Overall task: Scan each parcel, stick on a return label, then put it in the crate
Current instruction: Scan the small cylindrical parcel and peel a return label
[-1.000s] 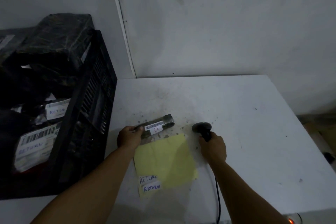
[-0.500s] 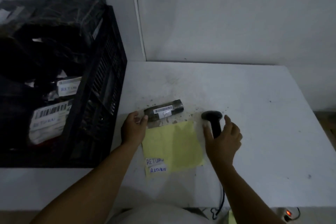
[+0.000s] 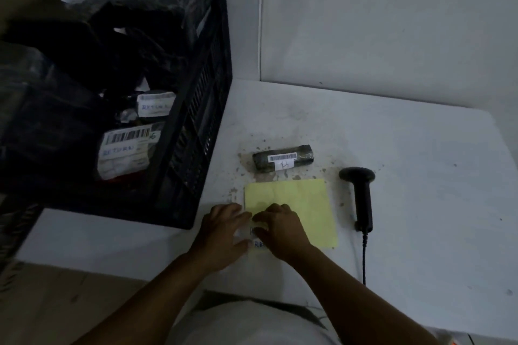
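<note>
The parcel [image 3: 283, 158], 1 small dark wrapped roll, lies untouched just beyond the yellow sheet [image 3: 291, 210]; it looks light, firm and slick, best pinched mid-length. Left hand [image 3: 224, 228] and right hand [image 3: 280, 228] work a return label [image 3: 259, 244] at the sheet's near-left corner; I cannot tell their grip.
</note>
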Available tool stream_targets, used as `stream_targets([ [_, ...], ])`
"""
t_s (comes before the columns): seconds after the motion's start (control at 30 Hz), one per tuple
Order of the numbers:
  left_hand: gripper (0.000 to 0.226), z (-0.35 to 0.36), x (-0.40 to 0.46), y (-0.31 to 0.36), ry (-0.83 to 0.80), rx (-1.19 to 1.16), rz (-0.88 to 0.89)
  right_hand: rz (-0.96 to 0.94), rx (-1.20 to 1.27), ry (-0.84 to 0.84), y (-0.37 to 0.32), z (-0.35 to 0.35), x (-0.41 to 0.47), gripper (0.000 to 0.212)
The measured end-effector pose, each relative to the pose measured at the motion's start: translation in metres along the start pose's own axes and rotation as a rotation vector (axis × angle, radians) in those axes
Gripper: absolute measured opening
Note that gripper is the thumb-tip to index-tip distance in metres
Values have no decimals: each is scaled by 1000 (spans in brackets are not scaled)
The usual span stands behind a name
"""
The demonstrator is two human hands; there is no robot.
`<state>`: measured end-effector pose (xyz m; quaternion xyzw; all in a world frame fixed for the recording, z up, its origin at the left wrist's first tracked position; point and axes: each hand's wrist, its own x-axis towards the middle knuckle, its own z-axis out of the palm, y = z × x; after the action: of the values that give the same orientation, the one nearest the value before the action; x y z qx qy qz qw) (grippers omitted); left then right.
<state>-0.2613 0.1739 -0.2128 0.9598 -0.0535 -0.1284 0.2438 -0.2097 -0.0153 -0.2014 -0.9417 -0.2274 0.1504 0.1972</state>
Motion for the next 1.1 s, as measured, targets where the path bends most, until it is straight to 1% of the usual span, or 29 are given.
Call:
stream_targets([
  [0.07, 77, 7, -1, -2, -25, 50, -18, -8, -41, -5, 0, 3, 3, 27],
  [0.13, 80, 10, 1, -1, -21, 86, -31, -35, -99, -1, 0, 5, 4, 21],
  [0.2, 80, 11, 2, 1, -7, 118, -35, -46, -115, 5, 1, 5, 3, 17],
  [0.33, 78, 8, 4, 3, 8, 138, -37, -63, -72, 26, 4, 7, -1, 8],
  [0.57, 78, 4, 6, 6, -12, 191, -55, -57, 116, 114, 13, 6, -17, 14],
  [0.63, 79, 4, 6, 7, -25, 191, -64, 1, 211, 170, 16, 2, -20, 10],
  [0.8, 82, 5, 7, 6, -39, 196, -79, 211, 520, 324, 30, -23, -19, 13],
  [0.93, 87, 5, 11, 9, -46, 172, -94, 311, 672, 323, 37, -39, -13, 7],
  [1.0, 88, 3, 12, 10, -20, 138, -86, 327, 726, 315, 37, -45, -11, 9],
  [1.1, 83, -2, 16, 11, 20, 48, -68, 326, 756, 288, 37, -53, -5, 13],
])
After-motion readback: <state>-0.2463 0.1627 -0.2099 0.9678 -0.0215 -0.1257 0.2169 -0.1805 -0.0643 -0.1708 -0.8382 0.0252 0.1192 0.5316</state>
